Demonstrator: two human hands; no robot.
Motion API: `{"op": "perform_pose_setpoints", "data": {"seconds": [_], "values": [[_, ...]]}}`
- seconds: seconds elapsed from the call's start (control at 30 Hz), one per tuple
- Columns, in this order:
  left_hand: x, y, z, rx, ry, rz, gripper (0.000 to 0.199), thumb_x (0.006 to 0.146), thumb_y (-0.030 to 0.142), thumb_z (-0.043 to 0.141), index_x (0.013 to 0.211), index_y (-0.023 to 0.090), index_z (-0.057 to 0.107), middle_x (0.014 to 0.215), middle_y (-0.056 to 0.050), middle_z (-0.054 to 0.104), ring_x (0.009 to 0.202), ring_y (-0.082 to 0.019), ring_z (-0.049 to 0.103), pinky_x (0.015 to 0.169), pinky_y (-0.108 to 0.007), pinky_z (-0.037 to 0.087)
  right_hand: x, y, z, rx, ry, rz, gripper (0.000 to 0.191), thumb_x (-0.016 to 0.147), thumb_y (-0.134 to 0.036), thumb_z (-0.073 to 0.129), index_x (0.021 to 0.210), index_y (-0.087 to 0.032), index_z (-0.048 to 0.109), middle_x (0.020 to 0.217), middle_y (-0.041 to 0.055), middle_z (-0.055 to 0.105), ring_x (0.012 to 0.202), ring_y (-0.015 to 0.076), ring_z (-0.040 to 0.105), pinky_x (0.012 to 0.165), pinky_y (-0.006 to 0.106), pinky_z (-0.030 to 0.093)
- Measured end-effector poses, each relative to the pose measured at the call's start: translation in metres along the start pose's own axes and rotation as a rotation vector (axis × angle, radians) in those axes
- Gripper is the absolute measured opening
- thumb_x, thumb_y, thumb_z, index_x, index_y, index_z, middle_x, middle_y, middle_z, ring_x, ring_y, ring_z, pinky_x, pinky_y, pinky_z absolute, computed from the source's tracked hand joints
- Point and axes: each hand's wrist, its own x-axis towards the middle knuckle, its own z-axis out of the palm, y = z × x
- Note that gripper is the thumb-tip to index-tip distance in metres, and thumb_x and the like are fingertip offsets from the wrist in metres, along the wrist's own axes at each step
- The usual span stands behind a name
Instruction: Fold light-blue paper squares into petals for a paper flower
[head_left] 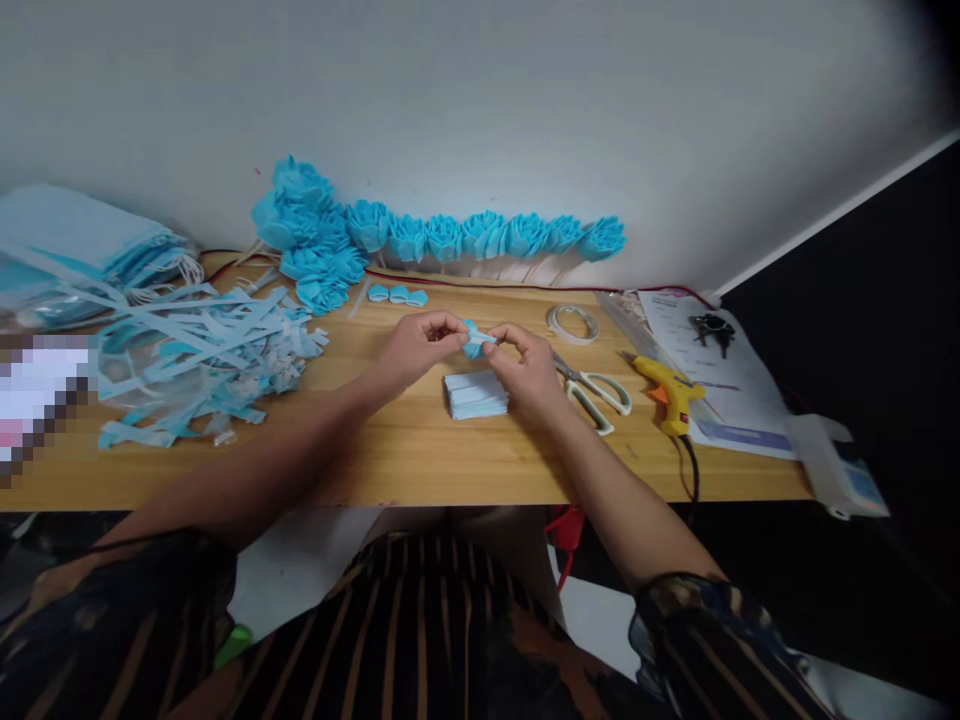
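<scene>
Above the middle of the wooden table, my left hand [426, 345] and my right hand [525, 365] pinch a small folded blue piece [474, 340] between them, one at each end. Just below it lies a stack of pale blue pieces [476, 395], close to my right hand. Three small folded blue petals [397, 295] rest in a row behind my left hand. To the right of my right hand are scissors [592, 388] with white handles, their blades partly hidden by that hand.
Blue fabric flowers [444, 238] line the wall. A heap of cut strips [217, 350] and a pile of blue sheets [90, 240] fill the left. At right are a clear tape roll [573, 324], yellow glue gun [671, 390], papers [675, 335] and keys [712, 332].
</scene>
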Motion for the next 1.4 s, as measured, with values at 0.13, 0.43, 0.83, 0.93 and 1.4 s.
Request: {"op": "perform_pose_setpoints", "data": {"seconds": [0.13,0.43,0.83,0.93,1.4], "values": [[0.0021,-0.0037,0.0024,0.006,0.11,-0.023,0.01,0.079,0.027,0.07,0.076,0.018,0.068,0.075,0.0,0.067,0.072,-0.014,0.058,0.072,-0.028,0.045,0.0012,0.0039,0.0004,-0.088,0.12,-0.159,0.019,0.088,-0.028,0.059,0.102,-0.022,0.07,0.095,0.0021,0.074,0.09,0.0212,0.065,0.085,0.036,0.048],[-0.0021,-0.0024,0.0086,-0.006,0.138,0.001,0.008,0.077,0.025,0.071,0.074,0.018,0.069,0.074,0.0,0.068,0.071,-0.013,0.058,0.07,-0.027,0.046,0.0005,-0.0043,0.0032,-0.514,0.16,-0.435,0.013,0.092,-0.022,0.059,0.082,-0.024,0.067,0.077,0.0006,0.072,0.078,0.0197,0.062,0.084,0.038,0.038],[-0.0056,-0.0012,0.0069,0.105,0.044,0.049,0.011,0.079,0.03,0.071,0.077,0.019,0.072,0.076,-0.001,0.068,0.073,-0.015,0.057,0.071,-0.03,0.044,0.0013,-0.0023,0.0012,-0.481,0.071,-0.341,0.012,0.091,-0.026,0.059,0.079,-0.025,0.064,0.08,0.0013,0.072,0.083,0.0216,0.061,0.087,0.04,0.036],[-0.0049,-0.0033,0.0064,0.096,0.046,0.048,0.013,0.079,0.032,0.071,0.077,0.02,0.071,0.077,-0.001,0.068,0.074,-0.015,0.057,0.071,-0.03,0.044,0.0011,-0.0017,0.0014,-0.46,0.072,-0.368,0.012,0.09,-0.024,0.058,0.08,-0.024,0.064,0.08,0.0016,0.071,0.082,0.0214,0.061,0.084,0.039,0.036],[-0.0035,-0.0049,0.0058,0.032,0.049,0.006,0.016,0.077,0.035,0.072,0.079,0.019,0.072,0.079,-0.001,0.069,0.075,-0.015,0.058,0.074,-0.03,0.045,0.0021,-0.001,0.0021,-0.408,0.073,-0.332,0.015,0.091,-0.024,0.056,0.08,-0.024,0.067,0.078,0.0018,0.071,0.08,0.0208,0.061,0.085,0.038,0.039]]}}
